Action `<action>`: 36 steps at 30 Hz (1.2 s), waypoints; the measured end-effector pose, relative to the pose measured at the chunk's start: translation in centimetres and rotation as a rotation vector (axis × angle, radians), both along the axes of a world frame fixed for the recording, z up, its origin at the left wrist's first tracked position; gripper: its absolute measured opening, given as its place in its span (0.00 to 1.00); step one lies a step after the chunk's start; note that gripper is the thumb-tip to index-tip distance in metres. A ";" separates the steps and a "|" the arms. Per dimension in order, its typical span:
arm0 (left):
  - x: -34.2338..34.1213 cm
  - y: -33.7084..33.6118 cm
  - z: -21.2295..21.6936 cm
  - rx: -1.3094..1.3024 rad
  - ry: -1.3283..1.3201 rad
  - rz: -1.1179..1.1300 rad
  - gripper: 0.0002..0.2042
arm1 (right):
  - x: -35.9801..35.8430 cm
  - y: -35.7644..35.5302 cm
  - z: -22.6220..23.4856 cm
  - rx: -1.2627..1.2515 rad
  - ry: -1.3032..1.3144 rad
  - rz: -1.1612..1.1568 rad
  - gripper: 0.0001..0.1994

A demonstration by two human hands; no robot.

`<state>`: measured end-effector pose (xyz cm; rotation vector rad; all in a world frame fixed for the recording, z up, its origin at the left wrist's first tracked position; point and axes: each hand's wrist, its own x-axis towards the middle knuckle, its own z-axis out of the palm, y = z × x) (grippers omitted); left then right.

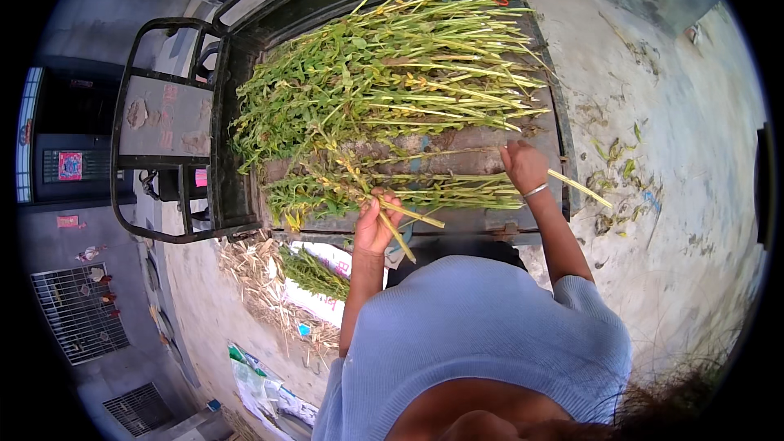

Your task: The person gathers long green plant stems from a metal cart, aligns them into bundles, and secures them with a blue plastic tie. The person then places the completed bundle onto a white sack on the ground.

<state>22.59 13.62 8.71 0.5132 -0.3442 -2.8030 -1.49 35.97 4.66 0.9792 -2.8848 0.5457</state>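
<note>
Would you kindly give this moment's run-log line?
Left hand: gripping yellow-green stalks; Right hand: at pale-green stalk; Brown flat cart bed: leafy green stalk piles

R hand [527, 166] hides pt. of pale stalk [580, 188]; dark hair [668, 408] is cut off at btm edge.

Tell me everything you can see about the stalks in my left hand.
The stalks are slender, yellowish-green plant stems, gripped in your left hand. Two bare ends stick out past your fingers and spread apart, one pointing right, the other more toward your body. Their upper parts, with yellowish leaves, lean up and left above the smaller green pile on the cart bed; whether they touch it, I can't tell.
</note>
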 end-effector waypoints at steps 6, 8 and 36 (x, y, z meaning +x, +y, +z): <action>-2.7 5.7 -4.1 -0.150 -0.138 -0.131 0.07 | -4.8 7.9 6.4 0.172 0.169 -0.232 0.24; -3.7 7.7 -5.6 -0.181 -0.233 -0.134 0.06 | -1.6 4.1 7.9 -0.168 -0.259 0.217 0.29; 6.5 2.4 -14.1 -0.469 -1.005 -0.245 0.08 | 4.8 1.2 -15.3 0.460 -0.197 0.475 0.12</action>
